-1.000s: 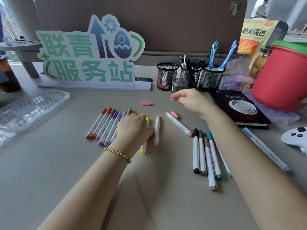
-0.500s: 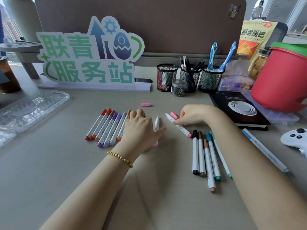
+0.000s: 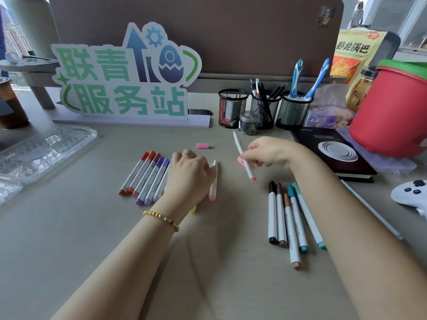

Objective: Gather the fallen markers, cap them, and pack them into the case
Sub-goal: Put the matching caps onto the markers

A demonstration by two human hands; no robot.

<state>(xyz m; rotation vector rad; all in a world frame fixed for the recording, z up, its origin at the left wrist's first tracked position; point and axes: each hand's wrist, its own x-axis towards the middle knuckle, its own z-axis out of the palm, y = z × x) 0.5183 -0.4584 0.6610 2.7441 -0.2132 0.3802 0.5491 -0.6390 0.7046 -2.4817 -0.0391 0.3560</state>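
Markers (image 3: 147, 179) lie sorted in a row on the bench (image 3: 69, 239), the left hand (image 3: 188, 175) resting flat across them, fingers loose, likely to keep them aligned. The right hand (image 3: 268, 153) pinches an uncapped pink marker (image 3: 243, 157), a pink cap (image 3: 240, 161) beside it. The clear case (image 3: 44, 151) sits far left, apparently holding nothing; mesh cups (image 3: 232, 108) hold pens.

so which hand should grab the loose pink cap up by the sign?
Left, probably. The left hand rests on the marker row just below the pink cap; the right hand already holds an uncapped marker.
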